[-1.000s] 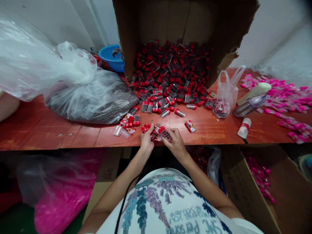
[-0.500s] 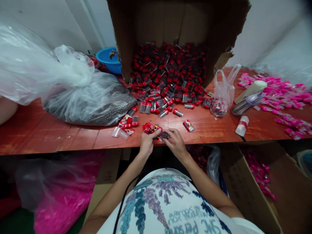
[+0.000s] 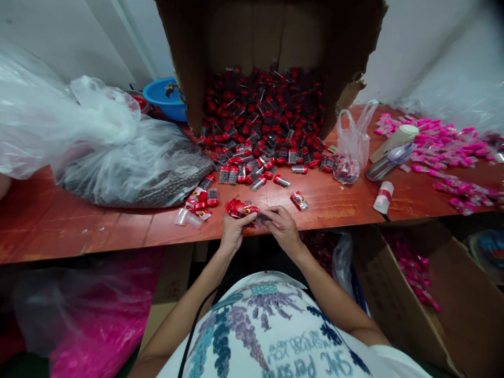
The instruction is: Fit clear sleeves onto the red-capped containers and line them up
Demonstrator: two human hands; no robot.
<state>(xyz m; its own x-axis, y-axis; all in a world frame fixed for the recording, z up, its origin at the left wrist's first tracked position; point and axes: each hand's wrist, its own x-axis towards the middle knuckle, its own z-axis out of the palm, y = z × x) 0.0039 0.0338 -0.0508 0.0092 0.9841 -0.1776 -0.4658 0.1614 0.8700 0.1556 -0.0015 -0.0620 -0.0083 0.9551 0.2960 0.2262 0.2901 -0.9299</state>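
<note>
Small vial (image 3: 263,217) pinched between both hands at the near table edge, its dark contents just visible, details too small to tell. Left hand (image 3: 232,232) clamped on a bunch of red wrappers (image 3: 239,209) and on the vial's left end; right hand (image 3: 284,229) closed on the other end, fingertips together. Just left of the left hand, a few loose pieces (image 3: 199,202) and clear caps (image 3: 185,217) on the table (image 3: 98,226). Just beyond the right hand, one wrapped piece (image 3: 299,200) lying alone. Farther ahead of both hands, a heap of red-capped vials (image 3: 263,126) spilling from a tipped carton (image 3: 271,37). Well left, a clear bag (image 3: 134,163) of dark beads and a blue bowl (image 3: 161,97). Well right, a small bag (image 3: 350,152), a white bottle (image 3: 394,143), a tape roll (image 3: 384,197), and pink pieces (image 3: 444,144). Judging from this: one vial in work, only a handful set aside, by far the larger heap untouched.
</note>
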